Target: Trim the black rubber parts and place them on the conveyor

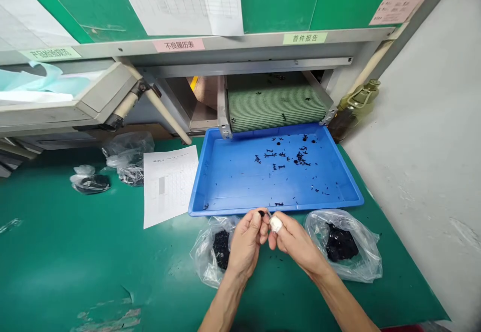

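On my feed the left fingers [255,227] pinch a tiny black part [261,214] just above the near rim of the blue plastic tray [225,192]. The right fingers [281,229], one wrapped in white tape [275,224], sit narrow beside it; I cannot tell what they hold. Loose black parts [296,159] lie in the tray, below the end of a green mesh conveyor belt [276,104]. One clear plastic bag [205,257] of black parts lies left of the fingers, another clear plastic bag [366,254] right, both on the green desk [75,237].
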Tool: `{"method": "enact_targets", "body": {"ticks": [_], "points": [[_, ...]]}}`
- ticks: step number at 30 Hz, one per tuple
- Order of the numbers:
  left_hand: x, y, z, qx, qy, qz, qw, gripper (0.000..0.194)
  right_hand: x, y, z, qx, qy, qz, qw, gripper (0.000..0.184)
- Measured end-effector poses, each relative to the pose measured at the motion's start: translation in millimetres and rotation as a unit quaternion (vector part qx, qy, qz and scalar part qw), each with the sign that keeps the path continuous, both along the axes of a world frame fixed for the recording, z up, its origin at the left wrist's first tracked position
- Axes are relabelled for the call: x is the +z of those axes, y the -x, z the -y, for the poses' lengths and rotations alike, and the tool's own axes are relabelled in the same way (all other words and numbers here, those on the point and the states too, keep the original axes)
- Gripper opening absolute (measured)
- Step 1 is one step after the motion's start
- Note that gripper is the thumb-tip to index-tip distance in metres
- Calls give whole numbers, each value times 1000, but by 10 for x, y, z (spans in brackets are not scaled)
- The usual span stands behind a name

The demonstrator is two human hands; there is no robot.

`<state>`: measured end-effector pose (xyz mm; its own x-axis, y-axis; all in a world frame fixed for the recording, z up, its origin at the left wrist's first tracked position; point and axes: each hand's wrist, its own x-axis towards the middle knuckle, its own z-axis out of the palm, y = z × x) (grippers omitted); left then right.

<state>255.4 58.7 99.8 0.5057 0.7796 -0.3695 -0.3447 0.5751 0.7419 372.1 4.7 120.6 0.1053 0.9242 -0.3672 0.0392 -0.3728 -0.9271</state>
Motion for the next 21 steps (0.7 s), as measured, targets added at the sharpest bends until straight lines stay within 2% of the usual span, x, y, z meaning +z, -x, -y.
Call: {"method": "enact_targets", "body": {"ticks": [4,7,10,12,14,16,18,19,21], "points": [[-70,-56,-97,8,31,-7,999,30,-122,-45,-80,-5,24,-50,998,26],[-121,-100,-164,15,46,-19,999,30,-139,-115,-142,-1,31,-53,998,25],[-172,-137,-234,19,28,-51,998,28,-41,-333,-200,4,14,11,1000,24],[-211,-158,-305,15,-26,-100,995,25,60,-595,-250,-10,0,116,993,25],[-251,-187,-403,4,-98,-166,981,23,136,-931,-324,-46,-11,250,967,26],[-284,-235,-517,-9,-186,-231,955,21,141,-1287,-435,-85,-7,366,927,22],[-299,-296,-617,-7,-285,-269,920,16,49,-1592,-588,-96,11,466,879,20],[-296,-325,-653,-1,-326,-277,904,14,-30,-1705,-679,-77,27,506,859,21],[-273,-368,-689,8,-362,-277,890,12,-230,-1838,-879,-50,43,520,852,23]]}}
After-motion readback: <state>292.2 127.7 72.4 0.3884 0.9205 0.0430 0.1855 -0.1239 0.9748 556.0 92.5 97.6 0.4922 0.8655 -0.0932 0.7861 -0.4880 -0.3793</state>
